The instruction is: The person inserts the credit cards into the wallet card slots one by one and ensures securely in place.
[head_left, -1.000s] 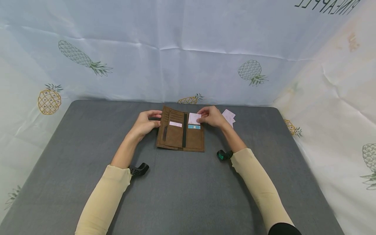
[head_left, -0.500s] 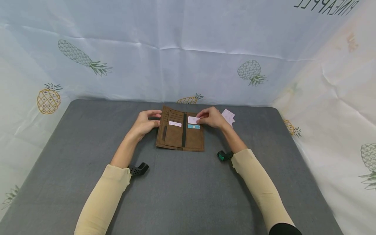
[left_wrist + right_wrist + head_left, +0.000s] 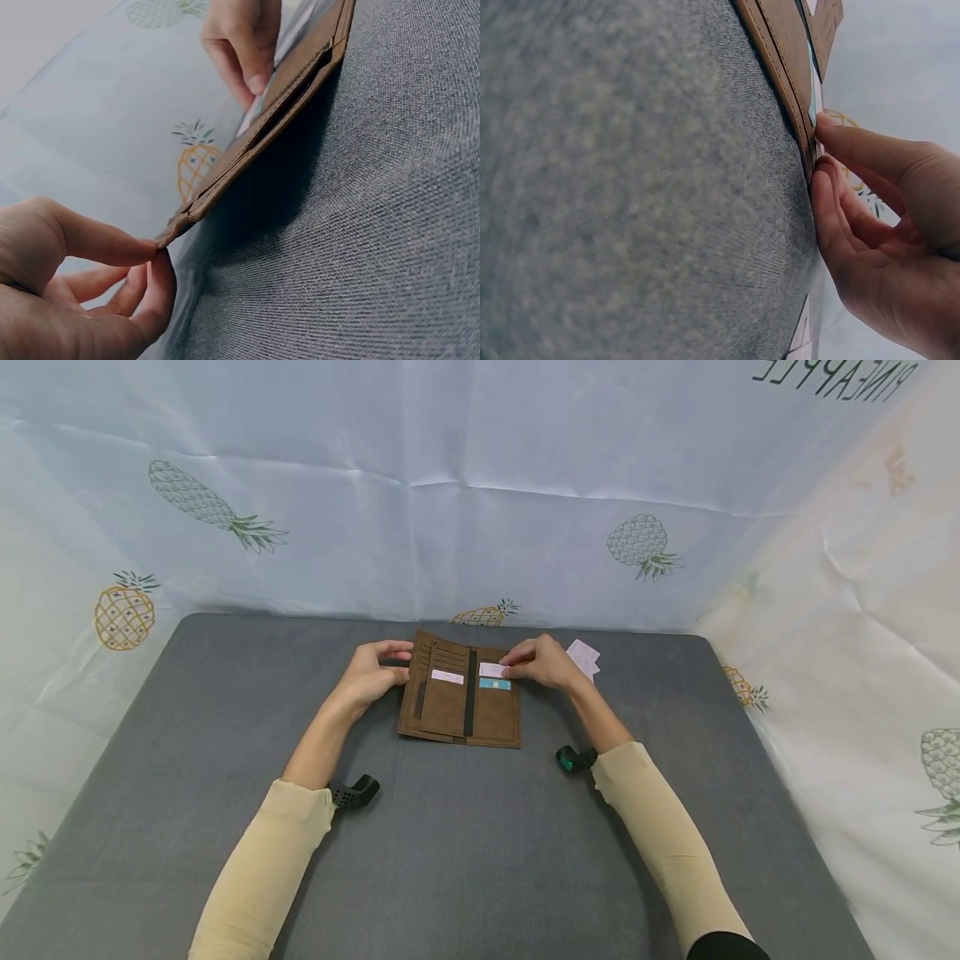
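Near the far edge of the grey fabric-topped table lies an open brown leather wallet. The left hand pinches its left edge, seemingly steadying it; the right hand pinches a pale-pink rectangular card, probably guiding it.

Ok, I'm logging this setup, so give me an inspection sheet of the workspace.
Surface: grey table, fabric-like.
Job's things: open brown wallet; pink card above blue card in its right half; left-half card; loose pink cards on the table, right of the wallet.
Clutter: nothing seen.
Hands: left hand pinches the wallet's edge; right hand pinches the pink card.
Cables: nothing seen.
Surroundings: pineapple-print sheets.
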{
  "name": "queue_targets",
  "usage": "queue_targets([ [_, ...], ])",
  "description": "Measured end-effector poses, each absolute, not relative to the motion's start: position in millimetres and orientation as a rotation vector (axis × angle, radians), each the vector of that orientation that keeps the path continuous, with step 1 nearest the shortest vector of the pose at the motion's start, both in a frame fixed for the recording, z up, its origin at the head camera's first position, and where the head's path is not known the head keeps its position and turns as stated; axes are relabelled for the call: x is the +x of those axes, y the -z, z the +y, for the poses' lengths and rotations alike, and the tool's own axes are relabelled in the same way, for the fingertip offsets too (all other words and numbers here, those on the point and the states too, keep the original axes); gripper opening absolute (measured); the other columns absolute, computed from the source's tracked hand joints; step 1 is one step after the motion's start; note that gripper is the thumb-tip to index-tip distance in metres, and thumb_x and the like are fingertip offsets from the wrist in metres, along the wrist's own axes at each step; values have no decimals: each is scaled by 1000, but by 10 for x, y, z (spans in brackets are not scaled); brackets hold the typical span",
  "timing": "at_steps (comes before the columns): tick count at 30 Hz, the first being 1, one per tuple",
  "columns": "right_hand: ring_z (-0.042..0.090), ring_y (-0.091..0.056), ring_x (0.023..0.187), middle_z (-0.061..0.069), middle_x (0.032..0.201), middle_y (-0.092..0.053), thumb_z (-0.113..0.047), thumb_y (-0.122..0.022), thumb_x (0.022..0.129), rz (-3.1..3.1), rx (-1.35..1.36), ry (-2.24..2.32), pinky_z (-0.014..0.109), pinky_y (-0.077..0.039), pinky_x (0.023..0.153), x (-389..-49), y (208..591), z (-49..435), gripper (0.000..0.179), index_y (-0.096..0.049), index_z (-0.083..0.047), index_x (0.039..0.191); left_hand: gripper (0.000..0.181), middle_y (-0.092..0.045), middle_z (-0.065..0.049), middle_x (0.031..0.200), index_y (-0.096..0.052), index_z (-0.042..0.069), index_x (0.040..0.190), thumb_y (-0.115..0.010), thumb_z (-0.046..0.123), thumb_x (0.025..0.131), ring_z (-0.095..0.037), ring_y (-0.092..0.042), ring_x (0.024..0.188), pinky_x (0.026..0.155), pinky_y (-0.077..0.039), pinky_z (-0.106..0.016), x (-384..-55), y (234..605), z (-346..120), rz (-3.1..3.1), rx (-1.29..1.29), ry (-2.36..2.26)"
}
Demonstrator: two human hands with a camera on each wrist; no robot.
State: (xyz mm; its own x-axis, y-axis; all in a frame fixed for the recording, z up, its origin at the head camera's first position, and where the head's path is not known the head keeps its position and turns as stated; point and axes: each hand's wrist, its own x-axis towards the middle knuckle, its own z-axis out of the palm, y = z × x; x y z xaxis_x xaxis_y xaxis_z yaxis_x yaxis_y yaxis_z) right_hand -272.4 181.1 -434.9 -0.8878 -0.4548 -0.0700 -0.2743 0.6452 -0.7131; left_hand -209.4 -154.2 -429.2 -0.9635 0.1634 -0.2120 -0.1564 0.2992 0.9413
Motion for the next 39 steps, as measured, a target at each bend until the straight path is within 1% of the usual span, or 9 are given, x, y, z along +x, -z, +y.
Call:
queue_targets([
  [6, 33, -73, 118, 18, 125, -80, -13, -82, 97, 2606, -637, 1075, 47, -59, 98, -2727, 4347, 1819, 17, -87, -5, 112, 59, -54, -25, 154, -53, 6, 159, -59, -8, 103, -35, -68, 120, 100, -54, -38, -2100, 4293, -1539, 2304, 2, -1717],
  [14, 35, -71, 122, 19, 125, -79, -10, -82, 96, 2593, -651, 1085, 51, -59, 102, -2706, 4367, 1822, 18, -86, -4, 113, 59, -54, -25, 153, -54, 6, 159, -59, -8, 103, -35, -68, 119, 96, -54, -35, -2102, 4298, -1541, 2310, 5, -1712],
  [18, 34, -72, 119, 19, 125, -79, -11, -82, 97, 2601, -652, 1088, 46, -59, 98, -2693, 4367, 1816, 19, -86, -4, 115, 58, -54, -24, 154, -53, 7, 160, -58, -8, 103, -35, -68, 119, 96, -54, -34, -2101, 4299, -1542, 2306, 2, -1712],
  [23, 30, -76, 107, 17, 123, -80, -12, -81, 98, 2596, -626, 1100, 33, -59, 87, -2676, 4359, 1809, 19, -85, -5, 116, 58, -54, -24, 154, -53, 7, 160, -58, -7, 104, -37, -67, 122, 99, -54, -38, -2104, 4294, -1543, 2302, 1, -1713],
  [26, 26, -74, 104, 16, 122, -81, -12, -81, 99, 2586, -618, 1107, 28, -56, 84, -2679, 4364, 1808, 17, -85, -5, 113, 58, -54, -24, 154, -53, 7, 160, -58, -7, 104, -36, -67, 121, 99, -54, -38, -2104, 4289, -1540, 2304, 4, -1708],
  [29, 25, -73, 104, 16, 121, -80, -11, -81, 99, 2575, -618, 1107, 29, -55, 84, -2681, 4352, 1804, 15, -86, -5, 112, 58, -54, -24, 153, -53, 7, 159, -58, -7, 104, -28, -68, 114, 95, -54, -34, -2100, 4282, -1539, 2314, 8, -1702],
  [33, 28, -74, 106, 16, 121, -80, -11, -81, 98, 2565, -616, 1094, 34, -57, 87, -2687, 4328, 1800, 14, -86, -6, 110, 57, -56, -24, 151, -55, 6, 158, -59, -6, 103, -18, -67, 96, 87, -52, -29, -2094, 4281, -1543, 2333, 13, -1694],
  [36, 30, -74, 108, 16, 120, -80, -10, -81, 98, 2557, -631, 1085, 36, -58, 89, -2692, 4320, 1800, 13, -87, -6, 109, 57, -57, -25, 151, -56, 6, 158, -59, -6, 102, -16, -66, 94, 85, -51, -29, -2091, 4285, -1545, 2336, 13, -1694],
  [39, 31, -71, 110, 17, 120, -78, -8, -80, 98, 2551, -661, 1080, 36, -58, 90, -2692, 4319, 1796, 12, -87, -5, 108, 57, -57, -25, 151, -56, 6, 158, -60, -6, 102, -16, -65, 96, 85, -51, -29, -2093, 4292, -1547, 2337, 15, -1694],
])
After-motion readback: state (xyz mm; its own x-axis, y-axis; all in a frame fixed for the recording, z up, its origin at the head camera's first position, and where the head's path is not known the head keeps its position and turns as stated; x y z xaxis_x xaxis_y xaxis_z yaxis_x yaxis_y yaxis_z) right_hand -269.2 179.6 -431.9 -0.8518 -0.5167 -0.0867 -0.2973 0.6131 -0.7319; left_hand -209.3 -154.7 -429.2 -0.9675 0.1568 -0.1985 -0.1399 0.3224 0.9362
